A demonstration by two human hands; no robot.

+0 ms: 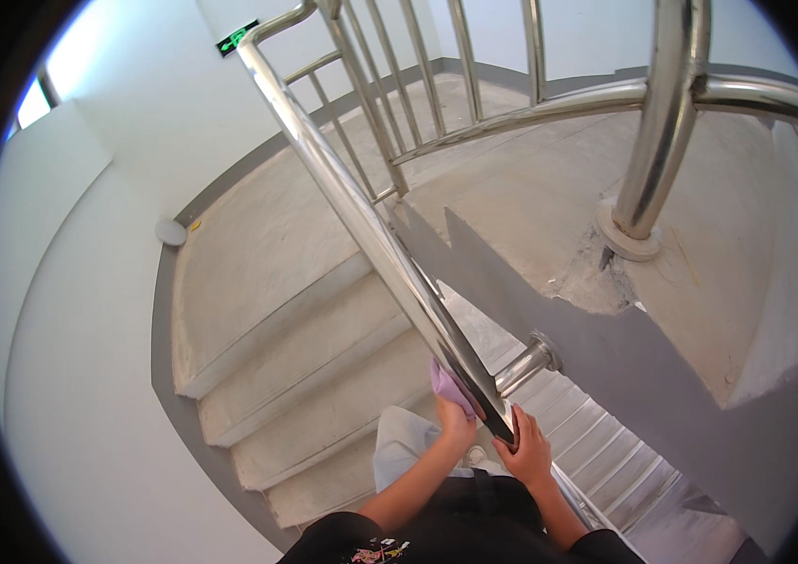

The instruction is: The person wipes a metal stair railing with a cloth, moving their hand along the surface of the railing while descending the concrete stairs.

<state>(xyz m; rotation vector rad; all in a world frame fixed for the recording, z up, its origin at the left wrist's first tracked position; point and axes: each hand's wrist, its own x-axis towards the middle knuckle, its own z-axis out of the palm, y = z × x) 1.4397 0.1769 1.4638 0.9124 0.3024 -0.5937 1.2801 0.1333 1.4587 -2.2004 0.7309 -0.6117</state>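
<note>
A polished stainless steel handrail (346,190) slopes through the middle of the view. My left hand (458,424) holds a folded light purple cloth (448,390) against the rail's left side and underside; part of the cloth is hidden behind the rail. Slightly lower down, my right hand (530,451) grips the same rail from the right, fingers over its top and thumb on the near side. Just above that hand, a short metal bracket (522,368) joins the rail to the grey wall side.
Concrete steps (307,402) rise on the left to a landing (265,247). Another flight (610,451) shows at lower right, beyond the rail. A thick steel post (656,155) and balusters (466,63) stand above. A green exit sign (233,39) and a white disc (171,232) are near the wall.
</note>
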